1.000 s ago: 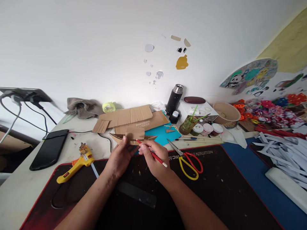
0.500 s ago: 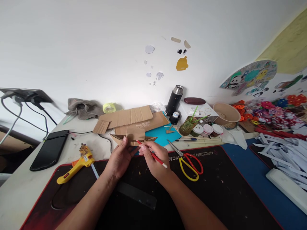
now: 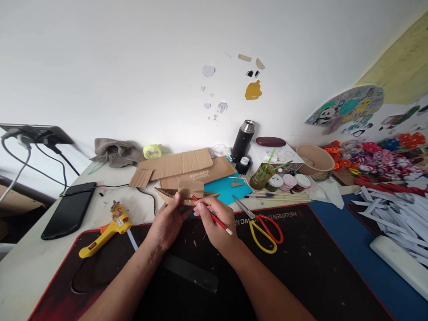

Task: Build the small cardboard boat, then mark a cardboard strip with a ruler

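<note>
My left hand (image 3: 167, 220) pinches a small boat-shaped cardboard piece (image 3: 187, 192) and holds it just above the far edge of the black desk mat (image 3: 301, 258). A red pencil (image 3: 211, 215) sits in my right hand (image 3: 217, 220), its tip touching the cardboard piece. Both hands meet at the middle of the mat's far edge. Red-and-yellow scissors (image 3: 262, 225) lie on the mat right of my right hand. A yellow glue gun (image 3: 103, 232) lies to the left of my left hand.
Flat cardboard sheets (image 3: 182, 167) and a blue sheet (image 3: 227, 187) lie behind the hands. A black flask (image 3: 243, 140), paint jars (image 3: 289, 180), a bowl (image 3: 314, 160), a phone (image 3: 68, 209), a black ruler (image 3: 190, 272) and white paper strips (image 3: 394, 209) lie around.
Almost nothing differs. Both hands stay in place with the pencil against the cardboard piece; the view has dipped slightly.
</note>
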{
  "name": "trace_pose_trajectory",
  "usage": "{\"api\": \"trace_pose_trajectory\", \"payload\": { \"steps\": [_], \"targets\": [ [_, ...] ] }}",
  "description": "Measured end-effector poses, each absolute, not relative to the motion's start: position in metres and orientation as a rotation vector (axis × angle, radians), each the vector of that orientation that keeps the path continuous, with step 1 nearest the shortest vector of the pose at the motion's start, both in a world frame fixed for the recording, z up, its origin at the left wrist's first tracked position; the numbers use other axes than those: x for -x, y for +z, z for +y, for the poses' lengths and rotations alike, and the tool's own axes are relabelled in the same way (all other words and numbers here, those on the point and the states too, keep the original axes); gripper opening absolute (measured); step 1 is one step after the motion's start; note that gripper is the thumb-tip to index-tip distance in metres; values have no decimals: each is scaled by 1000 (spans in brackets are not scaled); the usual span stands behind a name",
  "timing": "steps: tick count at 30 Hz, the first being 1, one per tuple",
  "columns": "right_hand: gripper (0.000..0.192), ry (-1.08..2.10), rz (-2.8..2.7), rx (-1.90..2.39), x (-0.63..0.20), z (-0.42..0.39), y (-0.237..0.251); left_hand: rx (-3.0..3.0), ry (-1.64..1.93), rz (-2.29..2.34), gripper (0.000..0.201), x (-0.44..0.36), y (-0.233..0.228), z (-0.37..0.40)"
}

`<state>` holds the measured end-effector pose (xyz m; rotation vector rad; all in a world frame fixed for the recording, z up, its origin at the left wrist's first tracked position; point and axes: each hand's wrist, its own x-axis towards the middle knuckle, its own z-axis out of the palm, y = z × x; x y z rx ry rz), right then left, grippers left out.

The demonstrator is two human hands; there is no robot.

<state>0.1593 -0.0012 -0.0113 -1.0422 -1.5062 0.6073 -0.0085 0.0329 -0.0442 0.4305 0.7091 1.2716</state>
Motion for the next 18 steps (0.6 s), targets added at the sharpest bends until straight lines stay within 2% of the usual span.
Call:
{"api": "trace_pose_trajectory", "payload": {
  "steps": [5, 18],
  "targets": [
    [18, 601, -1500, 1045, -159, 0, -13, -454, 1263, 724, 45, 7, -39, 32],
    [20, 602, -1502, 1046, -159, 0, -16, -444, 1276, 734, 44, 7, -41, 32]
  ]
}}
